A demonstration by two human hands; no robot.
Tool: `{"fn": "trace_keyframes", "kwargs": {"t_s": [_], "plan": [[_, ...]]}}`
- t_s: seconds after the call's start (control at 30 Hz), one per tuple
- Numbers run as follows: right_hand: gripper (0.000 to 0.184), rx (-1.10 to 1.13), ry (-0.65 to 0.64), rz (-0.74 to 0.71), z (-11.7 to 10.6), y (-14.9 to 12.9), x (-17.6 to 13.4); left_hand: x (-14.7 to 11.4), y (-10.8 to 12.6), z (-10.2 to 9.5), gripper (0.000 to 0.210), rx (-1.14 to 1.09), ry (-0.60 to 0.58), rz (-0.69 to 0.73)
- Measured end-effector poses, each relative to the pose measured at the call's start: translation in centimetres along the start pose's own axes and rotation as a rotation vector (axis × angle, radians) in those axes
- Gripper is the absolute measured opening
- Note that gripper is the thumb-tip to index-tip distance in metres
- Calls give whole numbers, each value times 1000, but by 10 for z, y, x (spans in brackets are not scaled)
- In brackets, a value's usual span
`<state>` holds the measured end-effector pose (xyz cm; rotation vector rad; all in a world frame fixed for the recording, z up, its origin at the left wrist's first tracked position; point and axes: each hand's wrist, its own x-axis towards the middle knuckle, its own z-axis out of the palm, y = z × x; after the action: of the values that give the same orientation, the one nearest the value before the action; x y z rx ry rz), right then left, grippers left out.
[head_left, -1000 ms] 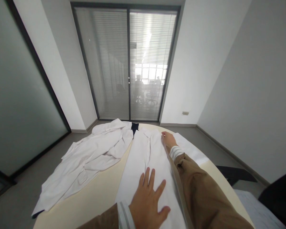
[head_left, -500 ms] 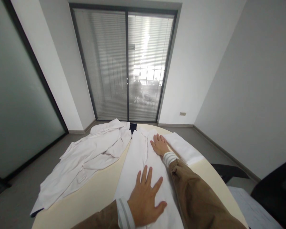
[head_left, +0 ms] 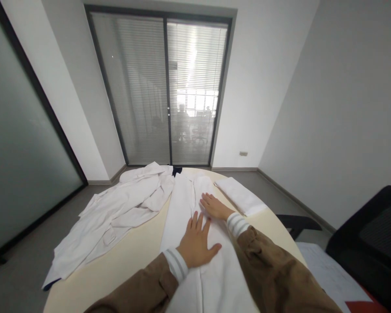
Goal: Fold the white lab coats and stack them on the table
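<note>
A long white garment, folded into a strip, lies lengthwise down the middle of the table; its exact kind I cannot tell. My left hand rests flat on it with thumb and fingers spread. Just beyond, my right hand also lies palm down on the cloth, fingers stretched toward the left. Both hands hold nothing. To the left, a rumpled white garment with dark blue edging spreads over the table and hangs past its edge. At the right rim is a flat folded white cloth.
The cream table has a rounded edge. A black chair stands close on the right, with white material and something red near its seat. Glass doors with blinds close off the far side.
My left hand has moved forward along the cloth, and my right hand has come back toward me, so they are closer together. The camera view has turned slightly right.
</note>
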<state>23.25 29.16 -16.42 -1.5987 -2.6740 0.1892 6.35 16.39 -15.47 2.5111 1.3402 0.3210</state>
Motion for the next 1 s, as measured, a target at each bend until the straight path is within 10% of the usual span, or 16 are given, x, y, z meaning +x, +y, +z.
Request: {"fn": "trace_keyframes", "kwargs": {"t_s": [0.27, 0.47, 1.0], "plan": [[63, 155, 156, 201, 11, -30, -37, -20, -6, -17, 64, 73, -70, 102], [59, 298, 126, 90, 4, -20, -53, -50, -10, -11, 78, 131, -150, 377], [53, 188, 172, 77, 1, -21, -75, 11, -50, -14, 64, 120, -144, 376]]}}
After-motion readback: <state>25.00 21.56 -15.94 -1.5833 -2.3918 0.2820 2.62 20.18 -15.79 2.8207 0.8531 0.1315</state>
